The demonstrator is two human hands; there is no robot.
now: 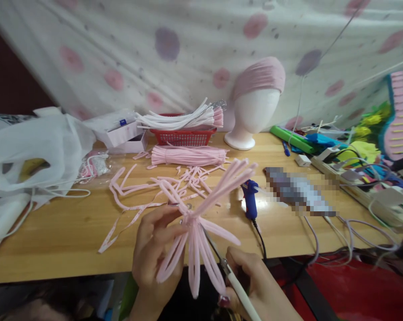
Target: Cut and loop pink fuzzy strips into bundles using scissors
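Observation:
A pink bundle of bent pipe cleaners (193,218), with loops hanging down and straight stems rising to the upper right, is held over the table's front edge. My left hand (157,256) grips it near its tied centre, from the left. In my right hand (251,278) is a tool with a white handle (239,290) and a thin dark metal tip. The tip reaches in among the loops just below the centre. My right thumb lies beside the lowest right loop; I cannot tell whether it pinches it.
Pink stem pieces (194,178) and a tape measure (134,216) lie behind the hands. A blue glue gun (250,200) stands right of them. Farther back are a red basket (184,137), a foam head (255,111) and a power strip (348,183).

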